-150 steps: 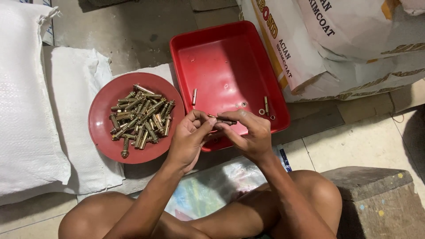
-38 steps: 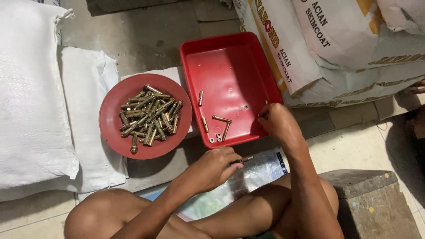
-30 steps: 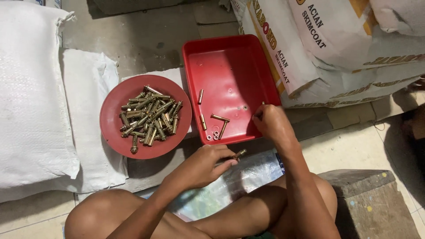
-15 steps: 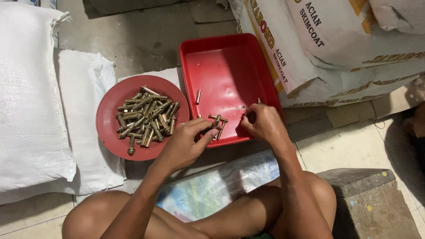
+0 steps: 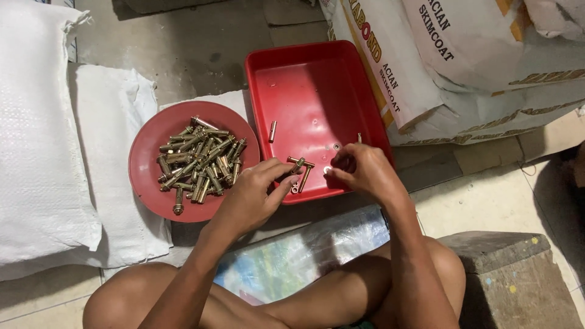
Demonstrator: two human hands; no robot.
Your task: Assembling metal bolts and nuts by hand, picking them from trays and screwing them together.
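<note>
Left hand (image 5: 253,198) shown at near edge of red tray (image 5: 317,64), fingers pinched on brass anchor bolt (image 5: 297,166). Right hand (image 5: 362,170) at tray's near right corner, fingertips closed on small part, kind not discernible. Loose bolts (image 5: 304,176) lie by near edge. Risk judged: small part dropped past tray rim if pinch loosens; bolt pile (image 5: 198,161) on red plate (image 5: 152,195) scattered if plate nudged by left forearm. Right fingertips' contents hidden; sacks cut off at frame top.

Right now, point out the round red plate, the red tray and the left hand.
round red plate (image 5: 152,195): head view, bare lower-left rim.
red tray (image 5: 304,79): head view, bare floor near the far wall.
left hand (image 5: 253,198): head view, back of the hand.
</note>
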